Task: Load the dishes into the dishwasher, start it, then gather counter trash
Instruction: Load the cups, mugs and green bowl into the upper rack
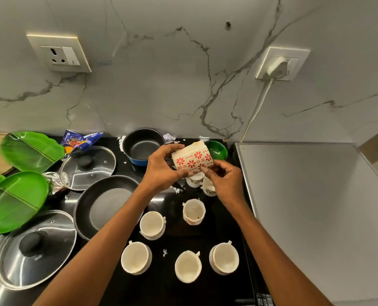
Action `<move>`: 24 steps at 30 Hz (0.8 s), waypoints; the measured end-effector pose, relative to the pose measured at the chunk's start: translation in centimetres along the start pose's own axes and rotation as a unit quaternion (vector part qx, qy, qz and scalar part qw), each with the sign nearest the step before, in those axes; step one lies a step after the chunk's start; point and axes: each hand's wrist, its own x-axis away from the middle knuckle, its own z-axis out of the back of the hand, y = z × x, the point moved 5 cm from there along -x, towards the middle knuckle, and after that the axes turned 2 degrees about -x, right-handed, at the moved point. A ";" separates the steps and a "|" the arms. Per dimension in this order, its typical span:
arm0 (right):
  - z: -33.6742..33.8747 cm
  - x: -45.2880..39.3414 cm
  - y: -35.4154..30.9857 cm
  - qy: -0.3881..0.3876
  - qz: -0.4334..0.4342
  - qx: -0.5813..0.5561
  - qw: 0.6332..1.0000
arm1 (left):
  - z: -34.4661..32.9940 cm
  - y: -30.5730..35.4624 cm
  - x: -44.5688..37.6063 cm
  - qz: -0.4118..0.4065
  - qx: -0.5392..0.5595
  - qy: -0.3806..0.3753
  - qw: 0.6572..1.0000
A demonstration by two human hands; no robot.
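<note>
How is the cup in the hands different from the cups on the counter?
The held cup has red flowers and is tipped sideways between the left hand and right hand; the nearest counter cup looks plain cream inside and stands upright, untouched. Both are cream-colored.

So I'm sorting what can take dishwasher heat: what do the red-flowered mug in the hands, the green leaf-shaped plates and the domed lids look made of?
Red-flowered cream mug: probably glazed ceramic, given its smooth, faintly glossy printed surface. Green leaf-shaped plates: likely plastic or melamine, with uniform bright colour and glossy highlights. Domed lids: clear glass with a metal rim and black knob, since the counter shows through.
</note>
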 end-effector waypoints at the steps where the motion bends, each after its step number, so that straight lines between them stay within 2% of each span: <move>1: 0.3 0.7 -0.2 0.001 0.008 0.031 0.999 | -0.2 0.4 0.4 -0.011 -0.008 0.002 1.000; 4: 0.9 3.0 -0.9 0.021 0.032 0.090 0.995 | -1.0 1.7 1.6 -0.036 -0.022 0.009 0.999; 6: 1.3 4.7 -1.4 0.063 0.074 0.147 0.984 | -1.7 2.6 2.5 -0.040 -0.028 0.012 0.999; 10: 2.4 8.1 -2.1 0.135 0.155 0.293 0.934 | -3.6 4.3 4.3 -0.041 -0.050 -0.014 0.998; 14: 3.9 11.9 -2.9 0.142 0.192 0.371 0.897 | -7.1 6.4 7.0 -0.063 -0.061 -0.065 0.994; 20: 9.2 18.0 -0.8 0.207 0.114 0.375 0.897 | -14.5 9.4 12.3 -0.106 -0.091 -0.166 0.976; 24: 13.5 22.5 0.7 0.234 0.051 0.401 0.884 | -20.0 11.6 16.9 -0.157 -0.109 -0.277 0.942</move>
